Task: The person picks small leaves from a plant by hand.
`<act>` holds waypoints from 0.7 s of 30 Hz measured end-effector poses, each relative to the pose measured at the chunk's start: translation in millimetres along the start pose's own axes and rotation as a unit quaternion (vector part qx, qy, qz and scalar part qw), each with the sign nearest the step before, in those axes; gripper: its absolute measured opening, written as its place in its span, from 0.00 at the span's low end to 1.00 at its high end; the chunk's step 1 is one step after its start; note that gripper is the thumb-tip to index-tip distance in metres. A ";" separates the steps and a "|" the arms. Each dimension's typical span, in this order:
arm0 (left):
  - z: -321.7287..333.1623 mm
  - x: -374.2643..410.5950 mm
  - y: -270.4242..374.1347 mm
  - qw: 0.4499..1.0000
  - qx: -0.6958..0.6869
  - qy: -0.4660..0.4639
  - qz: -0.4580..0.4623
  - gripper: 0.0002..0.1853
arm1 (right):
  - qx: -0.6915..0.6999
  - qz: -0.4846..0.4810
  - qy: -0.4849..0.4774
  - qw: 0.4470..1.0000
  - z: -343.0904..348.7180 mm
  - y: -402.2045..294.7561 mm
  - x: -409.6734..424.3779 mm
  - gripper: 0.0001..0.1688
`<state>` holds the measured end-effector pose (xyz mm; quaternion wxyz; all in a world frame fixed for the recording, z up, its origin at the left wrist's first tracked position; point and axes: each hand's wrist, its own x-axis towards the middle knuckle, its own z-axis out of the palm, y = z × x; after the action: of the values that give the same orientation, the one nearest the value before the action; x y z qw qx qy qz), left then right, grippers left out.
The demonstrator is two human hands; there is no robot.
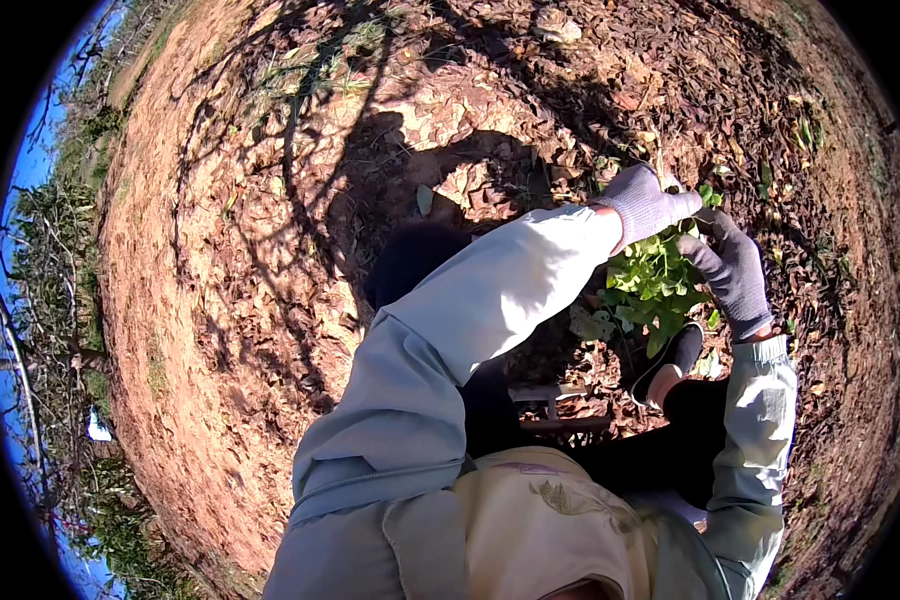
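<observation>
My left hand (649, 204), in a pale lilac knit glove, is closed around the stems of a bunch of leafy green plants (652, 274). A thin pale stem or root (658, 154) sticks out above that fist, and the leaves hang below it. My right hand (735, 270), in a greyer glove, is beside the bunch on its right, with thumb and fingers bent towards the leaves. Whether they grip a stem is hidden. A small green sprig (709, 196) shows just above the right fingertips.
Dry brown leaf litter (750, 112) covers the ground, crossed by branch shadows. My dark shoe (671, 364) stands just below the bunch. Between my legs is part of a low seat or frame (551, 394). Shrubs (52, 262) line the far left.
</observation>
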<state>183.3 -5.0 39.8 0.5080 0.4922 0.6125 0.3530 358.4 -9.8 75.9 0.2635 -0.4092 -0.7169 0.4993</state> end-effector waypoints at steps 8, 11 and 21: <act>-2.0 -7.6 8.6 0.981 -0.148 -0.110 0.052 0.16 | -0.106 0.107 0.021 0.988 -12.2 1.8 0.5 0.13; -4.3 -2.5 6.6 0.984 -0.098 -0.119 0.092 0.23 | -0.028 0.115 0.055 0.991 -16.0 3.6 -0.8 0.11; 0.9 -4.1 13.6 0.992 0.062 -0.104 0.032 0.17 | -0.247 -0.023 0.111 0.962 -5.9 -3.4 -3.8 0.11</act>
<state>187.5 -5.4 53.4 0.5255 0.5764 0.5609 0.2775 363.9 -10.7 81.3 0.2440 -0.4979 -0.7931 0.2520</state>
